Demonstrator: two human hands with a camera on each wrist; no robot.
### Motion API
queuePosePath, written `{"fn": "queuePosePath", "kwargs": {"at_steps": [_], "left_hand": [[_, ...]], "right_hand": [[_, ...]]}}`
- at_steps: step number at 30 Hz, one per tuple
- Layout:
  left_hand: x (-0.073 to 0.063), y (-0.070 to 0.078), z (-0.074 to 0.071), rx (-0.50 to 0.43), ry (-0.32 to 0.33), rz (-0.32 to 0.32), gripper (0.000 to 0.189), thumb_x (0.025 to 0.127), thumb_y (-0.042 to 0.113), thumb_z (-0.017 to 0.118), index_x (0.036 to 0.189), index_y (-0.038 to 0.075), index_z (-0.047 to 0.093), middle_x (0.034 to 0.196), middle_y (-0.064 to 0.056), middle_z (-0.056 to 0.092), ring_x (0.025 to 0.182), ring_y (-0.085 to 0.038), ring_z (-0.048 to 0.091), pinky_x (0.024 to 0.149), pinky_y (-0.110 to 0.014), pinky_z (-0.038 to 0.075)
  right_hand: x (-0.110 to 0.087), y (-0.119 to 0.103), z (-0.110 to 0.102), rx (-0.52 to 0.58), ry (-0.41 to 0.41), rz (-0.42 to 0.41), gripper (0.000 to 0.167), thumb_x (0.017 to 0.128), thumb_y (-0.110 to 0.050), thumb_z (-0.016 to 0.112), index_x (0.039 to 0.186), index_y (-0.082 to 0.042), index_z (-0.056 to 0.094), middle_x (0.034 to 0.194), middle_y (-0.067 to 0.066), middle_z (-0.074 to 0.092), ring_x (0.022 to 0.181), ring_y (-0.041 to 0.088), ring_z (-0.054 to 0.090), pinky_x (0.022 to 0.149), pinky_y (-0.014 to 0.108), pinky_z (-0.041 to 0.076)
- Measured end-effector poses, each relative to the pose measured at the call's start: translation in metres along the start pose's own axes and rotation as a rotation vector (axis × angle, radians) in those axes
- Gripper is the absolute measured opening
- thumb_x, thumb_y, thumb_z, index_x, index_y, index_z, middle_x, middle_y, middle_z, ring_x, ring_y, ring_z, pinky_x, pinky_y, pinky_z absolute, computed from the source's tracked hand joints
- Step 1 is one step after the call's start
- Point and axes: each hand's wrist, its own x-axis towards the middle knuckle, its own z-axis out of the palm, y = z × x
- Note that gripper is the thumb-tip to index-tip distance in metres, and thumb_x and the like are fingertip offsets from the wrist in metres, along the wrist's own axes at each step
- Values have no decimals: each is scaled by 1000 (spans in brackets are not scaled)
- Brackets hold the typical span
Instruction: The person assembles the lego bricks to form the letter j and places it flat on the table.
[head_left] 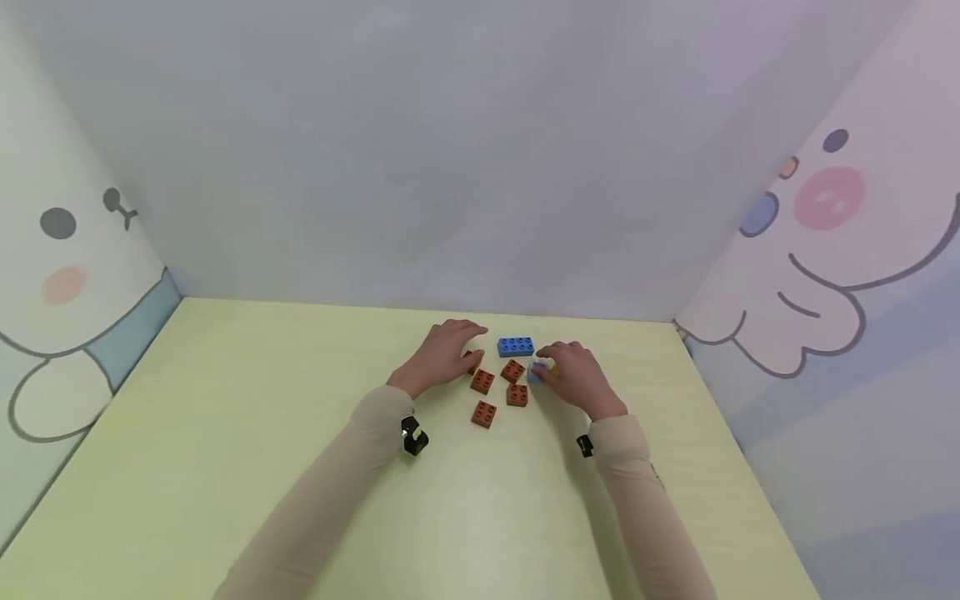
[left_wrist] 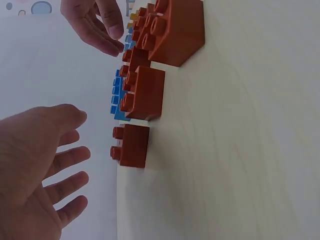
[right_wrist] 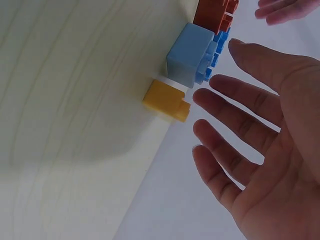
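My left hand (head_left: 442, 357) hovers over the left side of a small group of toy building bricks. Its fingers are spread and hold nothing; in the left wrist view a reddish-brown brick (left_wrist: 134, 145) stands nearest, apart from them. On the group's right side, my right hand (head_left: 577, 375) hangs with loosely bent fingers. The right wrist view shows a light blue brick (right_wrist: 190, 55) and a small yellow brick (right_wrist: 165, 100) close to those fingertips, with no grip on either. Several reddish-brown bricks (head_left: 483, 381) lie between the hands, studs up. Behind them sits a longer blue brick (head_left: 515, 347).
The bricks lie on a pale yellow-green table (head_left: 300, 467), near its back edge. A grey wall (head_left: 420, 167) rises behind it. Cartoon-printed panels (head_left: 832, 250) stand at both sides. Black wrist devices (head_left: 413, 436) sit at the cuffs of the beige sleeves.
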Motion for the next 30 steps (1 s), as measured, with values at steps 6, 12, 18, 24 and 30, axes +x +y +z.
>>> {"fn": "queuePosePath", "kwargs": {"at_steps": [6,12,18,24,30], "left_hand": [[30,3,17,24,-30,-54,45,103,31,61,145,14,57,148,-8,59,141,-33,50,116,-55,37],[48,10,30,32,-40,-29,45,102,34,63,141,13,61,143,-8,63,135,-33,54,113,-54,40],[57,17,31,81,-38,-41,44,99,35,67,137,14,64,135,-7,67,127,-32,58,107,-53,42],[58,18,31,95,-22,-37,39,100,33,66,134,14,67,130,-7,68,123,-31,59,106,-51,42],[50,16,27,94,-19,-29,40,102,35,63,135,13,64,135,-7,65,129,-29,55,111,-50,40]], "right_hand": [[0,-2,9,2,-14,10,33,95,-29,73,121,-7,73,118,10,74,108,34,62,98,53,50],[1,1,13,-36,0,15,32,92,-28,78,117,-9,76,114,7,76,101,29,61,93,48,50],[2,0,5,-45,17,2,32,92,-29,77,117,-10,76,114,7,76,101,28,60,91,47,50],[1,-3,-2,-30,24,16,33,92,-29,77,118,-9,75,115,8,76,101,28,60,92,47,49],[-4,-4,-1,-13,34,-8,34,92,-30,77,119,-10,75,113,6,75,100,26,59,91,46,49]]}}
